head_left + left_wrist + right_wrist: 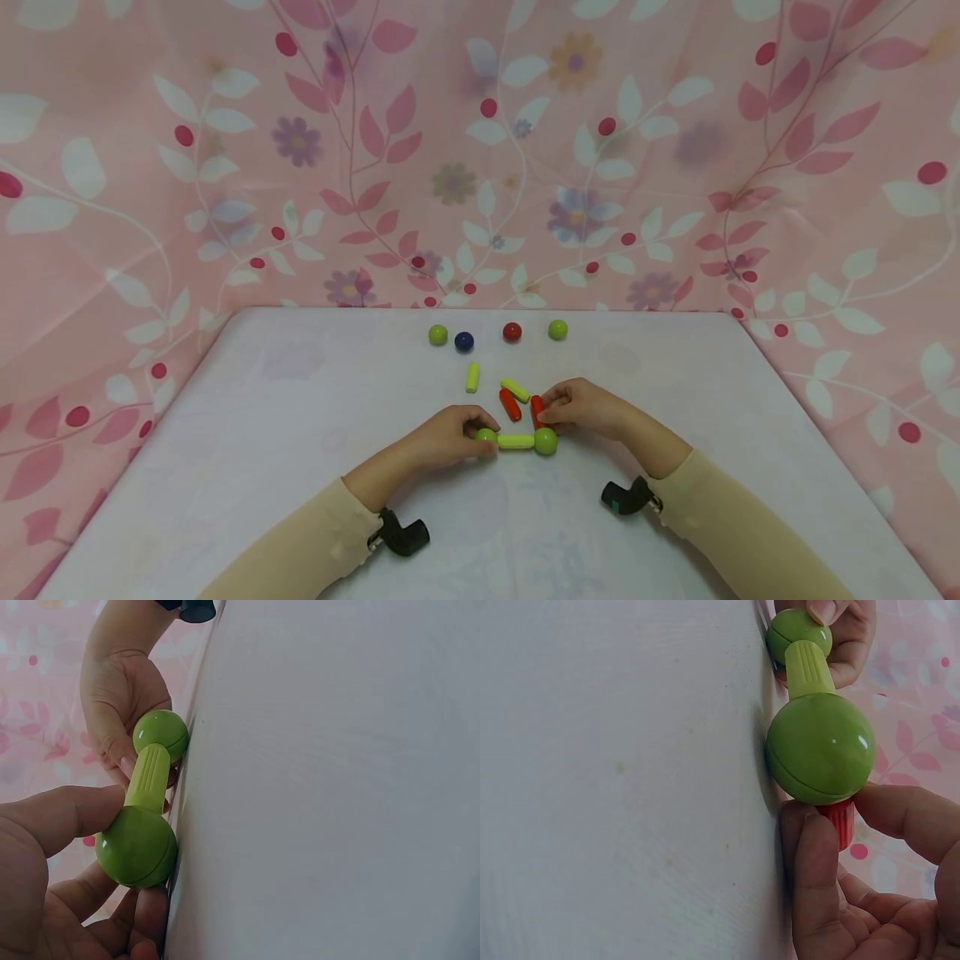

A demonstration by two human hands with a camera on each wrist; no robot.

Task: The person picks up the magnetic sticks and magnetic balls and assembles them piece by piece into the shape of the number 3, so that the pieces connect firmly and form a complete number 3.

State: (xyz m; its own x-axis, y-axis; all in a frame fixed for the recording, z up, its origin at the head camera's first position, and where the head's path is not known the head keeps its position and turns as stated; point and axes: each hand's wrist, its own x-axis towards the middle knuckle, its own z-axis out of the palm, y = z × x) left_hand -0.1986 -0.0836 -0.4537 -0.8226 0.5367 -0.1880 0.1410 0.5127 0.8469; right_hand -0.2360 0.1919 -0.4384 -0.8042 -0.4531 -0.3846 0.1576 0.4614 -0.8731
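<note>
In the head view, a ribbed yellow-green rod (516,442) runs between two green balls on the white tabletop. My left hand (448,437) grips the left ball (136,847) between thumb and fingers. Against the far side of the right ball (820,748), my right hand (588,410) pinches a red rod (537,407) by its sides. The end of that red rod meets the ball in the right wrist view, and fingers partly hide the rest of it.
Beyond the hands lie another red rod (510,405) and two yellow-green rods (472,377). Farther back sit a green ball (438,334), a dark blue ball (464,342), a red ball (512,332) and another green ball (558,330). A floral curtain (480,208) hangs behind the table.
</note>
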